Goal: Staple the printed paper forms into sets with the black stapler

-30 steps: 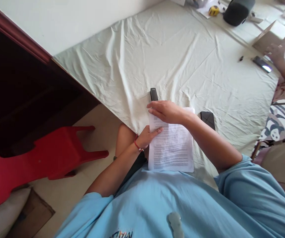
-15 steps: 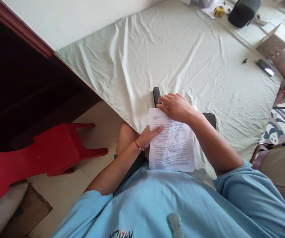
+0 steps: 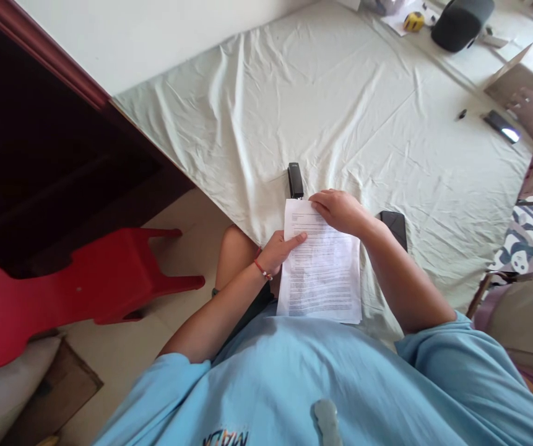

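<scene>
Printed paper sheets (image 3: 322, 279) lie in a stack at the table edge, close against my shirt. My left hand (image 3: 281, 253) grips their left side, thumb on top and the other fingers hidden underneath. At the top edge of the stack, my right hand (image 3: 338, 210) pinches the paper near the upper right corner. A black stapler (image 3: 295, 179) rests on the cloth just beyond the top left corner of the sheets, and neither hand touches it. Right of my right forearm lies a dark phone-like object (image 3: 394, 228).
A pale cloth (image 3: 350, 105) covers the table. At the far right another person's hand (image 3: 530, 108) is by a box (image 3: 521, 74), near a phone (image 3: 502, 126). A yellow tape measure (image 3: 413, 22) and a dark rounded object (image 3: 462, 25) sit at the back. A red chair (image 3: 112, 272) stands left.
My right hand has moved off the stapler, right and slightly toward me, onto the top edge of the papers. The sheets look more evenly stacked. My left hand keeps its hold.
</scene>
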The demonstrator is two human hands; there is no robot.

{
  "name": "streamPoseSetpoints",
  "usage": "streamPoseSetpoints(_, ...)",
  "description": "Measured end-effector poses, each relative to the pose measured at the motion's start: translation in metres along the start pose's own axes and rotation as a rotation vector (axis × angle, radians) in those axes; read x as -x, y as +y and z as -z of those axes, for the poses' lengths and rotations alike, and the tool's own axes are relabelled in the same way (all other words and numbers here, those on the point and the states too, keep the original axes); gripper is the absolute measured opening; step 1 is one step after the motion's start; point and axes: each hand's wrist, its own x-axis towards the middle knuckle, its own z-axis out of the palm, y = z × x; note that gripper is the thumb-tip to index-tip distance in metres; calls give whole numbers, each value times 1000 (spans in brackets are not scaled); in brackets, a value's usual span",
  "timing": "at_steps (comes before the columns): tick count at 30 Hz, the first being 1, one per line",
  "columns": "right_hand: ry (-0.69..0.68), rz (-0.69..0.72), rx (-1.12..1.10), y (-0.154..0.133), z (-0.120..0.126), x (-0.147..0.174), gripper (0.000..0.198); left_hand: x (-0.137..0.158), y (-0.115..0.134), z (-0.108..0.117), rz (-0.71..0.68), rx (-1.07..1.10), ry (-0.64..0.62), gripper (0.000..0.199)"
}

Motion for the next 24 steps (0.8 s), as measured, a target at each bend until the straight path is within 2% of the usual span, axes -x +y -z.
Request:
streamPoseSetpoints(4,96,-88,-274,12,-12,-6,25,-1,1,-4,27,3,27,57)
streamPoseSetpoints(8,112,-166,-426,21,-24,-13,30,-3,2,-7,45,24,49,57)
streamPoseSetpoints(14,154,-45,-434,13,-25,-9,34,-9,8,-12,-16,71,87,59)
streamPoseSetpoints(17,296,9,-337,20,-18,-2,31,-6,12,-13,-50,63,73,55)
streamPoseSetpoints(19,463,-54,-294,33,-14,7,43,-2,18,-11,-100,61,66,51)
streamPoseSetpoints(21,566,-182,-362,49,-14,22,72,2,27,-9,-146,48,56,47)
streamPoseSetpoints(23,546,-272,-567,59,-20,40,88,4,37,-7,-198,24,47,44)
streamPoseSetpoints(24,485,-288,-717,62,-25,49,86,4,43,-7,-223,10,40,43)
